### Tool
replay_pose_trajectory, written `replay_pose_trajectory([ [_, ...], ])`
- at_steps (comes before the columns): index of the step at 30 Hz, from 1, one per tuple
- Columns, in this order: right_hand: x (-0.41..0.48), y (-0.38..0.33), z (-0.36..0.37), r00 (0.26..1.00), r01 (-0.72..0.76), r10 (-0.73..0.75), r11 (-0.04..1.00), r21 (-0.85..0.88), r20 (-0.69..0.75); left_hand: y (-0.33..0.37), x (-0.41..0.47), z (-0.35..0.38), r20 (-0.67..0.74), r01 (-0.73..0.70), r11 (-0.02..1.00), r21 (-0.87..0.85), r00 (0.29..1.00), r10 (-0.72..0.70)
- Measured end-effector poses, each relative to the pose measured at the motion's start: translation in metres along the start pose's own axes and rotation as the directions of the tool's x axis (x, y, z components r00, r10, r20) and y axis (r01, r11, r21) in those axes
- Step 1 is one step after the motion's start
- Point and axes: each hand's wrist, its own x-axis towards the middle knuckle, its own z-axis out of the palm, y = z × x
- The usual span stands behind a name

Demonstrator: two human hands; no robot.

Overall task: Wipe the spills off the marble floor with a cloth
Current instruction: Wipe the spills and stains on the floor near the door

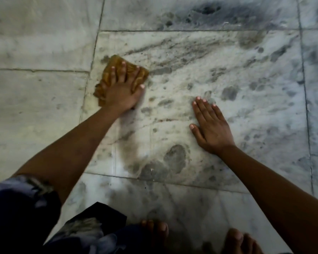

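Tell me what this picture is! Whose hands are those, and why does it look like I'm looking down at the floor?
There is no machine here, just a person. A small camera sits on their head and looks down, so you see what they see. The left hand presses flat on a yellow-brown cloth, fingers spread, near the tile's left edge. The right hand lies flat on the marble floor and holds nothing. The tile has grey smudges and streaks on it. At the bottom you see the person's bare toes and dark clothes.
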Motion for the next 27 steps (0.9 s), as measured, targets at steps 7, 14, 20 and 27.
replay_pose_trajectory([
  [7, -0.001, 0.001, 0.002, 1.0, 0.003, -0.003, 1.0, -0.005, -0.016, 0.029, -0.137, 0.047, -0.06, -0.432, 0.892, 0.138, 0.895, 0.442],
  [14, -0.001, 0.002, 0.002, 1.0, 0.006, -0.006, 1.0, 0.002, -0.012, -0.094, -0.118, 0.043, -0.126, -0.194, 0.978, 0.082, 0.971, 0.203],
  [20, -0.001, 0.002, 0.001, 1.0, 0.003, -0.003, 1.0, 0.006, -0.013, -0.05, 0.012, -0.002, -0.133, -0.112, 0.993, 0.039, 0.984, 0.116],
  [27, -0.002, 0.001, -0.001, 1.0, 0.008, -0.008, 1.0, -0.006, 0.009, -0.007, -0.072, 0.007, -0.147, -0.366, 0.931, 0.007, 0.92, 0.363],
])
